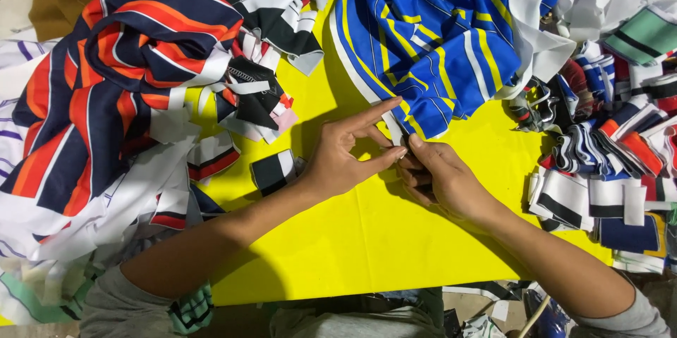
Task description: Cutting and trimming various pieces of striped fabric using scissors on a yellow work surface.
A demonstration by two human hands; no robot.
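Fabric: blue cloth [430, 35] with yellow and white stripes, soft and folded, lying on a smooth yellow sheet [367, 239].
Left hand [338, 158]: thumb and middle finger pinch the cloth's lower white edge, index finger stretched out straight.
Right hand [441, 176]: fingers curled, thumb pressing that same edge.
Room: bare yellow below the wrists; striped piles [606, 169] crowd both sides.

I assess this as a garment or textile workshop: a yellow work table [367, 239] is heaped with striped fabric offcuts [106, 98], a blue and yellow cloth [437, 35], and stacked folded strips [606, 190]
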